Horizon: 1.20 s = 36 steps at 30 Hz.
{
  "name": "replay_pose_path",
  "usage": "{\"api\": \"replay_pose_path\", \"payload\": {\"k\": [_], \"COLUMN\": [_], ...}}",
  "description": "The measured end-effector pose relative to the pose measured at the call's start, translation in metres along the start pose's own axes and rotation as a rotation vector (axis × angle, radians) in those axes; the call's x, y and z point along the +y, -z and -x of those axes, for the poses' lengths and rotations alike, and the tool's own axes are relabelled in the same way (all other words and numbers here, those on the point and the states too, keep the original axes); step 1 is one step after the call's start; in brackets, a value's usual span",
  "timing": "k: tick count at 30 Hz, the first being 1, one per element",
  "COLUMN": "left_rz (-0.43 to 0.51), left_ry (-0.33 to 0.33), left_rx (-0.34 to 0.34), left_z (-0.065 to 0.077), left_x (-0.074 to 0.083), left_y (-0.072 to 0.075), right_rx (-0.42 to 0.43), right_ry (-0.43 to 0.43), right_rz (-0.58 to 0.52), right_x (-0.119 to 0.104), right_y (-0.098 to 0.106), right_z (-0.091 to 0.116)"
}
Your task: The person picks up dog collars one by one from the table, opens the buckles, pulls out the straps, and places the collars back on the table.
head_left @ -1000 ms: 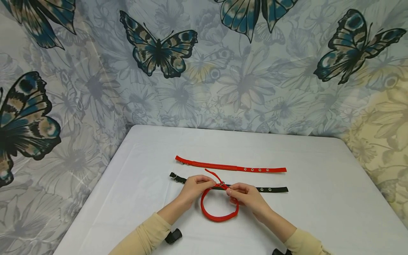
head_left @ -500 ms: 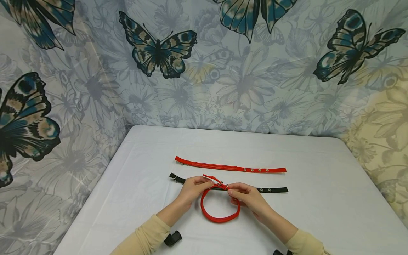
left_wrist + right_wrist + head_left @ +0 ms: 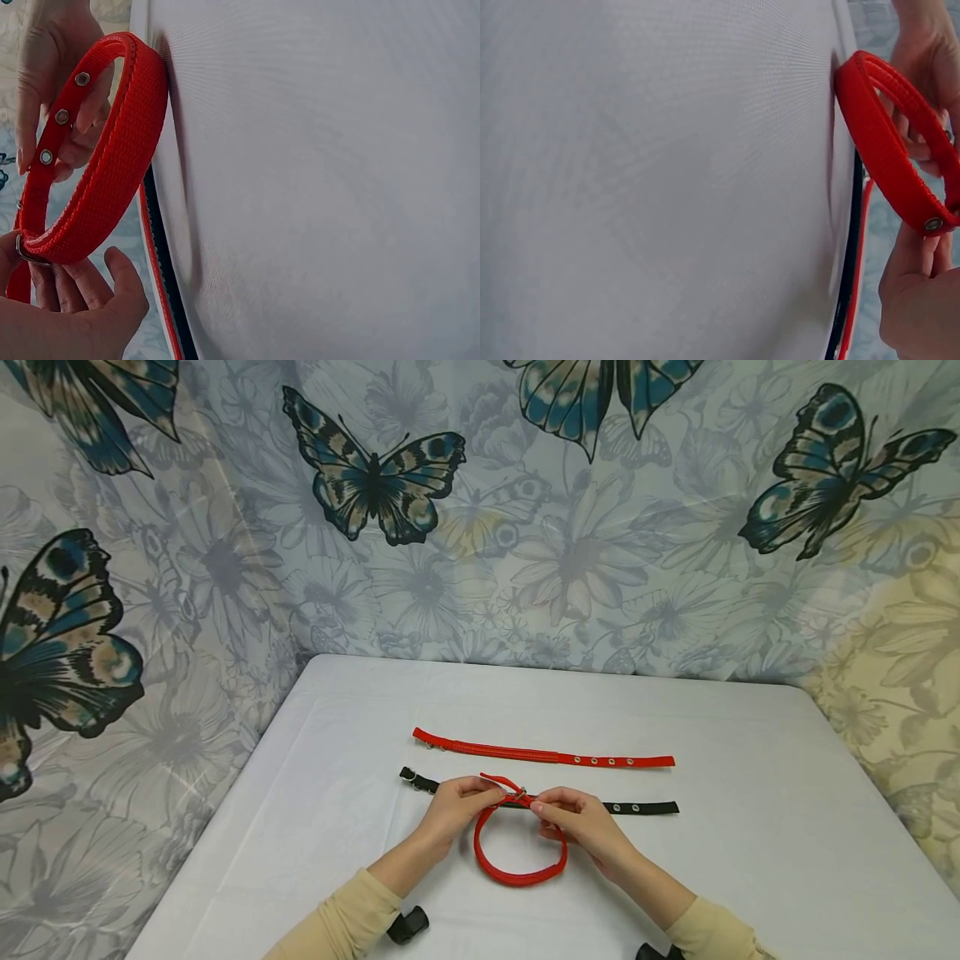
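Note:
A red collar is bent into a loop over the near middle of the table. My left hand pinches it at the loop's upper left, beside a metal ring seen in the left wrist view. My right hand pinches the strap at the upper right, near the buckle. The strap's free end sticks out beyond the buckle toward the far left. Metal eyelets line the strap. Fingertips partly cover the buckle area.
Behind the hands a black collar lies flat, its middle partly hidden by them. Farther back another red collar lies stretched out. All are on a white-covered table, with butterfly-patterned cloth hanging behind it.
The red strap's free end has tipped lower and slightly left at the buckle. Both hands keep their hold with only small shifts. The collars on the table have not moved.

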<state>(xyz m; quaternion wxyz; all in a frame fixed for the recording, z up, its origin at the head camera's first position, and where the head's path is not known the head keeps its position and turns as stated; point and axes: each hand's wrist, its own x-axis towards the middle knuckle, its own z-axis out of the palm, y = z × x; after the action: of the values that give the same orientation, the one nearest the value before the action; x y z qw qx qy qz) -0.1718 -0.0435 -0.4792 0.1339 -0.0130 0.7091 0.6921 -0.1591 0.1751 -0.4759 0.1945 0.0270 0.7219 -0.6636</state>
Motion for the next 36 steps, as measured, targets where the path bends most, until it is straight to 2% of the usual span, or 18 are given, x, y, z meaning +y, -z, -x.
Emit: {"api": "replay_pose_path", "payload": {"k": [9,17,27,36], "left_rz": [0.018,0.019,0.047,0.049], "left_ry": [0.014,0.032,0.044,0.037], "left_rx": [0.011,0.046,0.052,0.006], "left_z": [-0.0005,-0.0012,-0.0013,0.0000], "left_x": [-0.0004,-0.0025,-0.0035,-0.0007], "left_y": [-0.0005,0.0008,0.0010,0.0004], "right_rx": [-0.005,-0.014,-0.025,-0.024], "right_ry": [0.046,0.054,0.043,0.073], "right_rz": [0.012,0.016,0.009,0.026], "right_x": [-0.0001,0.0001,-0.0012,-0.0006], "right_y": [0.0005,0.0017,0.0011,0.0025], "right_z": [0.0002,0.0004,0.0002,-0.0011]}}
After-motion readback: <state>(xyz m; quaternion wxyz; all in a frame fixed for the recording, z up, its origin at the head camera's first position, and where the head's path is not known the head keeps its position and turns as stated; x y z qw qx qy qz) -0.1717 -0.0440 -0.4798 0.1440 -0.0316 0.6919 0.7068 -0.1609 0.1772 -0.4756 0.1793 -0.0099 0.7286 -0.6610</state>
